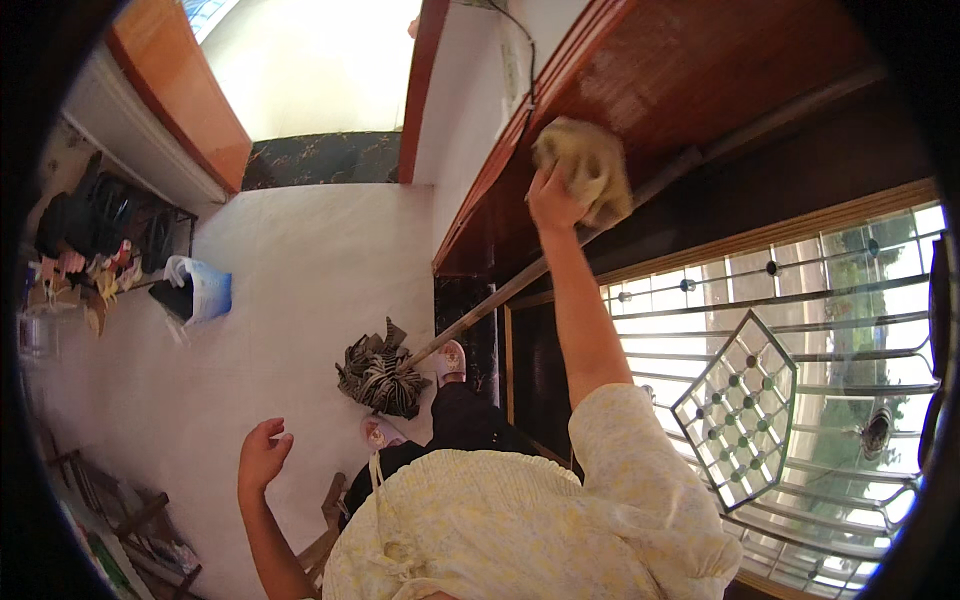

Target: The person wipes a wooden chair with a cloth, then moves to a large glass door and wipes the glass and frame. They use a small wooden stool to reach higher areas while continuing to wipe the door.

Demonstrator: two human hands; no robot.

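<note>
My right hand (555,201) grips a tan cleaning cloth (589,169), pressed up to a reddish-brown wooden door frame panel (675,75). Some fingers are hidden by the cloth's folds. Held away from my body, my left hand (262,454) is empty, its fingers loosely curled and the thumb apart. A mop head of striped cloth strips (382,375) rests on the floor by my feet. Its wooden handle (487,306) slants up to the right, passing behind my right forearm.
To the right is a door with metal bars and a diamond-shaped lattice (739,412). A blue and white bag (206,289) stands on the pale floor (322,247), near a shoe rack (150,225) at left. Wooden furniture (142,517) occupies the lower left. Ahead lies a bright doorway with a dark stone threshold (322,161).
</note>
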